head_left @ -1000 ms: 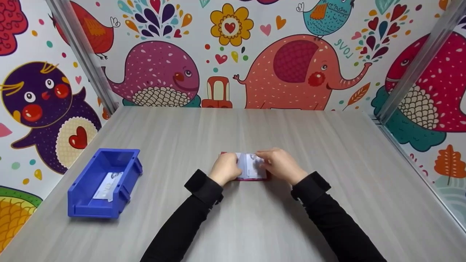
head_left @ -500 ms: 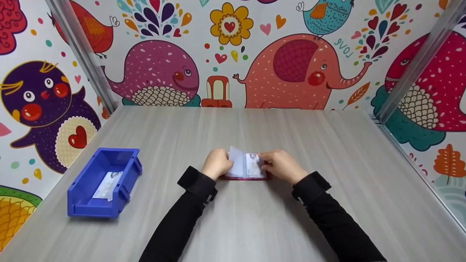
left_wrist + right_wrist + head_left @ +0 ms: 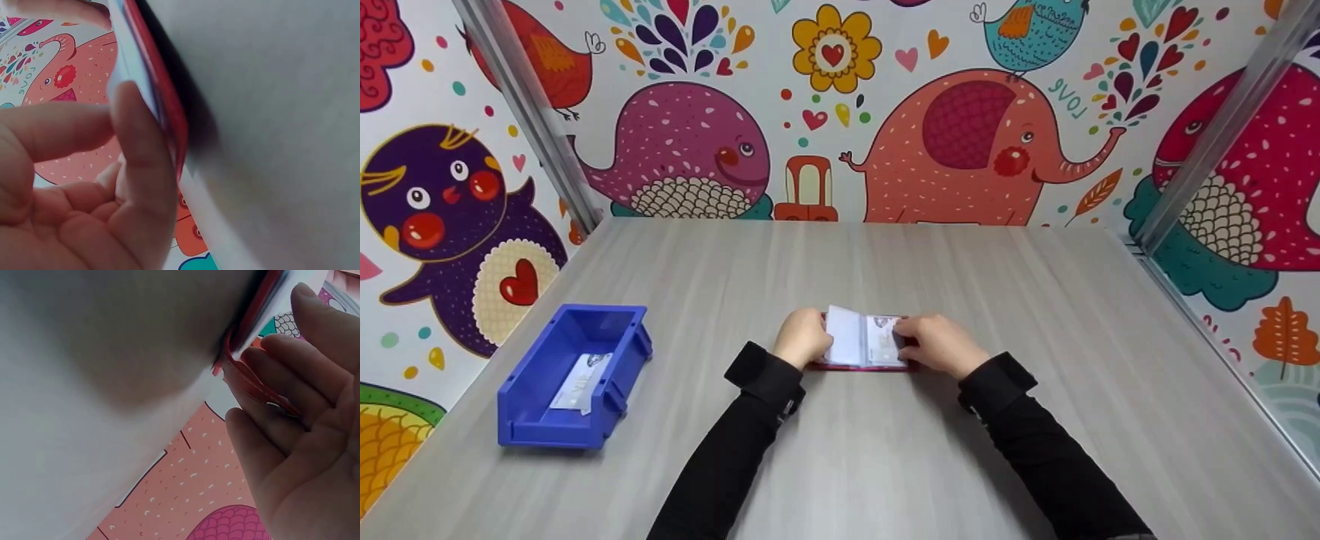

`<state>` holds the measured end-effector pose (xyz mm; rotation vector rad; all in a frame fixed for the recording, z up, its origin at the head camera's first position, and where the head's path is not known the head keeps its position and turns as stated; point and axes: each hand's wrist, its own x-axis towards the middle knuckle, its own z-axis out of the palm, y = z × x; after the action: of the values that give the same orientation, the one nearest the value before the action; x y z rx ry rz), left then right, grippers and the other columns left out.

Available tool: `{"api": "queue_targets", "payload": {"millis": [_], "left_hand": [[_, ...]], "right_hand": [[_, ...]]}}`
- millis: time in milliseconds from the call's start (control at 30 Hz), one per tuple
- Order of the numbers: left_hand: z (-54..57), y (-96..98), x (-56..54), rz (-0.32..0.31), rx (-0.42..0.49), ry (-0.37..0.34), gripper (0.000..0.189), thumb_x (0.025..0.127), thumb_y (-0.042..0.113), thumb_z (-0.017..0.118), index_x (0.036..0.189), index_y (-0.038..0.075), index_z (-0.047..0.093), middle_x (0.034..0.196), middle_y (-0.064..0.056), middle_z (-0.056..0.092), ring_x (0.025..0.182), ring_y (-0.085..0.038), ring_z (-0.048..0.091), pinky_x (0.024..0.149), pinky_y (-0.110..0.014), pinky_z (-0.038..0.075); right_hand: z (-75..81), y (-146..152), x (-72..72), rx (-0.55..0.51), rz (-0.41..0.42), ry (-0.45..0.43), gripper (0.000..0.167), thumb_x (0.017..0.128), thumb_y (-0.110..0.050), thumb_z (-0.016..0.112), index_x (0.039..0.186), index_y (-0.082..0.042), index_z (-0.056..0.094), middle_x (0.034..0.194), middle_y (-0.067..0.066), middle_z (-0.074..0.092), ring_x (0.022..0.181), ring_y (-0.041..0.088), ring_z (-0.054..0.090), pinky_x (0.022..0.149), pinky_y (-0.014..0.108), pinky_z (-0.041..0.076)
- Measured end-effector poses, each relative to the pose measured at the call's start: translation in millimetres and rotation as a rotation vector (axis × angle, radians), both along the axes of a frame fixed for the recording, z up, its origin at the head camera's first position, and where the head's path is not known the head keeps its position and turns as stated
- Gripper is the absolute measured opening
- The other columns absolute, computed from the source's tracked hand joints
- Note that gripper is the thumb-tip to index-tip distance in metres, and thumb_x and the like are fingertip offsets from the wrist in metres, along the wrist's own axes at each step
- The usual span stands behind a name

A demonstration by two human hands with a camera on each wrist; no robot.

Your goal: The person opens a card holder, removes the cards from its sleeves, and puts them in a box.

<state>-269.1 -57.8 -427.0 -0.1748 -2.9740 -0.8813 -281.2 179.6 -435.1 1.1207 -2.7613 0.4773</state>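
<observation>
A small red card holder (image 3: 861, 367) lies spread on the table, its sleeve pages facing up. At its left side my left hand (image 3: 804, 337) pinches the edge of a sleeve page (image 3: 844, 335), which tilts up slightly; thumb and index finger nearly meet there in the left wrist view. A white printed card (image 3: 882, 341) shows on the right side. My right hand (image 3: 939, 343) rests with fairly straight fingers on the right edge. In the right wrist view, a red strap (image 3: 247, 379) with a snap lies against its fingers.
A blue plastic bin (image 3: 551, 435) stands on the table's left, with a white card (image 3: 581, 382) inside. The wood-grain table (image 3: 997, 270) meets walls printed with cartoon animals, with metal posts (image 3: 1207, 135) at the corners.
My left hand has moved left from the middle of the card holder, turning a sleeve page over to the left. My right hand has stayed almost in place.
</observation>
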Motion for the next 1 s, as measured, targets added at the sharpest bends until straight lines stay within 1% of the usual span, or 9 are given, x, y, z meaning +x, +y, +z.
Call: {"api": "queue_targets", "payload": {"millis": [100,200,400,500,600,800,867,1000], "left_hand": [[-0.6,-0.2,0.0,0.003,0.004,-0.009,0.034,0.072,-0.006,0.058,0.05,0.014,0.041,0.056,-0.001,0.049,0.06,-0.025,0.055,0.059,-0.032,0.049],[-1.1,-0.1,0.2,0.007,0.007,-0.019,0.033,0.072,-0.006,0.057,0.052,0.014,0.042,0.056,-0.002,0.051,0.062,-0.027,0.06,0.057,-0.03,0.048],[-1.8,1.1,0.1,0.022,0.009,-0.034,0.021,0.073,-0.007,0.058,0.06,0.009,0.054,0.065,-0.01,0.063,0.066,-0.031,0.065,0.057,-0.03,0.051],[-1.9,1.8,0.1,0.026,0.0,-0.037,0.014,0.073,-0.007,0.059,0.065,0.005,0.06,0.068,-0.012,0.065,0.066,-0.031,0.066,0.057,-0.03,0.051],[-2.1,2.6,0.0,0.026,-0.006,-0.034,0.011,0.072,-0.007,0.059,0.068,0.002,0.063,0.069,-0.013,0.066,0.065,-0.031,0.065,0.055,-0.03,0.051],[-1.6,4.0,1.0,0.035,-0.003,-0.049,0.012,0.068,-0.011,0.06,0.076,-0.003,0.065,0.078,-0.018,0.068,0.066,-0.032,0.064,0.051,-0.031,0.051],[-1.5,4.4,1.2,0.042,-0.007,-0.059,0.013,0.069,-0.011,0.06,0.079,-0.004,0.066,0.08,-0.018,0.068,0.065,-0.03,0.063,0.052,-0.03,0.05],[-1.1,5.4,1.3,0.052,-0.006,-0.089,0.015,0.071,-0.011,0.059,0.084,-0.005,0.066,0.08,-0.017,0.067,0.059,-0.026,0.061,0.049,-0.028,0.049]], "right_hand": [[-0.5,-1.1,-0.2,0.012,0.01,-0.007,0.028,0.079,-0.004,0.079,0.073,-0.009,0.052,0.072,0.0,0.052,0.064,0.018,0.045,0.061,0.032,0.042],[-0.6,-2.1,-0.2,0.015,0.014,-0.012,0.03,0.079,-0.004,0.078,0.071,-0.01,0.05,0.069,-0.001,0.048,0.063,0.017,0.042,0.06,0.03,0.039],[0.7,-3.3,0.3,0.027,0.002,-0.025,0.026,0.08,-0.004,0.078,0.073,-0.009,0.054,0.071,-0.001,0.052,0.064,0.017,0.043,0.061,0.03,0.04],[1.6,-3.8,0.9,0.029,-0.007,-0.036,0.025,0.08,-0.004,0.078,0.074,-0.009,0.055,0.072,0.0,0.053,0.064,0.017,0.043,0.061,0.031,0.041],[1.7,-4.2,1.0,0.034,-0.013,-0.044,0.025,0.08,-0.003,0.077,0.073,-0.009,0.054,0.072,0.0,0.054,0.064,0.018,0.044,0.062,0.031,0.041],[1.7,-4.5,1.7,0.056,-0.028,-0.052,0.022,0.081,-0.004,0.077,0.075,-0.007,0.056,0.074,0.003,0.057,0.065,0.019,0.045,0.062,0.031,0.041],[1.9,-4.6,1.9,0.057,-0.03,-0.055,0.021,0.082,-0.004,0.077,0.076,-0.007,0.057,0.075,0.003,0.058,0.065,0.02,0.046,0.062,0.031,0.041],[2.5,-4.9,2.3,0.056,-0.032,-0.055,0.022,0.081,-0.003,0.077,0.076,-0.007,0.056,0.075,0.003,0.057,0.065,0.02,0.045,0.062,0.032,0.041]]}}
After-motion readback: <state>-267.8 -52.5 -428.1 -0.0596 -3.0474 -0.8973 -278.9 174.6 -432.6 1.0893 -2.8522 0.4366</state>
